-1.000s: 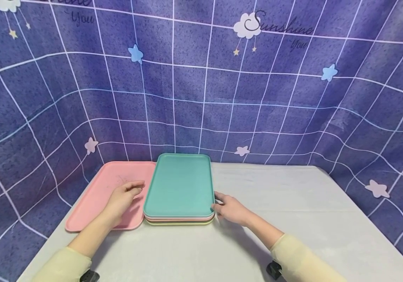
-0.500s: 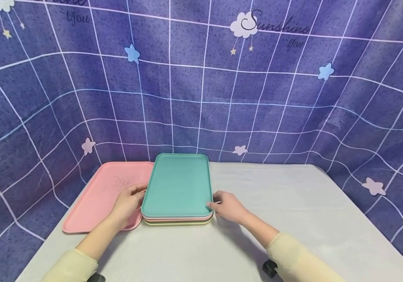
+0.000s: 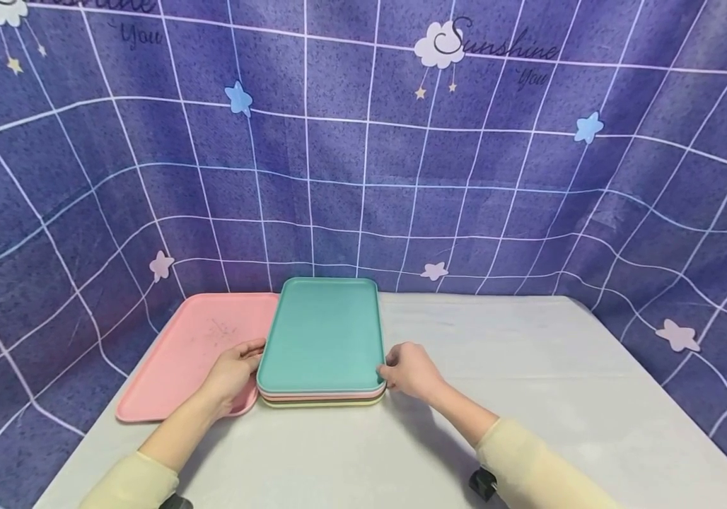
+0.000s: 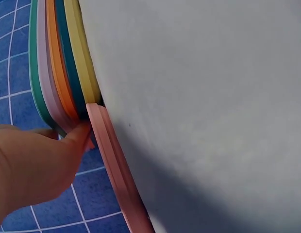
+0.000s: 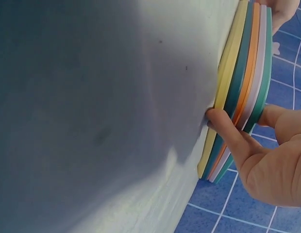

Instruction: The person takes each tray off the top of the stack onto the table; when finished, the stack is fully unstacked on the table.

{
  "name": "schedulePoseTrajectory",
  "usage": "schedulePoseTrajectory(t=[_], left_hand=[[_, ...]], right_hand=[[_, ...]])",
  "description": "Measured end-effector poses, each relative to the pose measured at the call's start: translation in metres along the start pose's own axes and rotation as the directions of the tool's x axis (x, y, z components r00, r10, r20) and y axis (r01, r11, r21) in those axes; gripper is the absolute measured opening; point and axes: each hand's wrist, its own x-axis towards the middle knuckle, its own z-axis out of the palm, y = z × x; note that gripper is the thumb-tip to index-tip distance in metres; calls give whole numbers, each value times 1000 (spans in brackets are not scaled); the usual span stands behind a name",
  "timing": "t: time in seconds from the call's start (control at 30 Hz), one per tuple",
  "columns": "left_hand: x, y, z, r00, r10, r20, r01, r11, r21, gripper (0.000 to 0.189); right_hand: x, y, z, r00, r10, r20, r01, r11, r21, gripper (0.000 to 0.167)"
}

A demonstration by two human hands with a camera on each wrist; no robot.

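A stack of rectangular trays (image 3: 325,339) lies on the table, a green one on top. Lilac, orange, dark teal and yellow edges show beneath it in both wrist views, the yellow tray (image 4: 82,53) lowest. My left hand (image 3: 233,378) grips the stack's left side, its fingertips partly hidden by the rim. On the opposite side, my right hand (image 3: 411,371) holds the stack near its front right corner. In the right wrist view its thumb is at the green rim (image 5: 267,73) and a finger reaches down to the yellow tray.
A pink tray (image 3: 179,375) lies flat to the left, beneath my left forearm, its right edge against the stack. The white-covered table (image 3: 497,353) extends to the right. A purple-blue grid curtain (image 3: 338,155) hangs behind and along both sides.
My left hand has moved right and closed in on the stack's left edge. The right hand has settled its grip on the right edge. The trays stay in place.
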Motion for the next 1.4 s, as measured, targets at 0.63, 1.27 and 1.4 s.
schedulePoseTrajectory(t=[0.63,1.27,1.4], left_hand=[[-1,-2,-3,1000,-12,13,12,999,39,47],[-3,-5,-3,999,15,52,-14,1000,-21,51],[-3,-6,-3,999,12,48,-10,1000,-24,52]], right_hand=[[-3,-5,0,1000,-10,6,10,999,-37,12],[-4,-5,-2,984,178,-14,-165,936,311,45],[-3,-3,-3,981,185,-56,-156,930,333,43]])
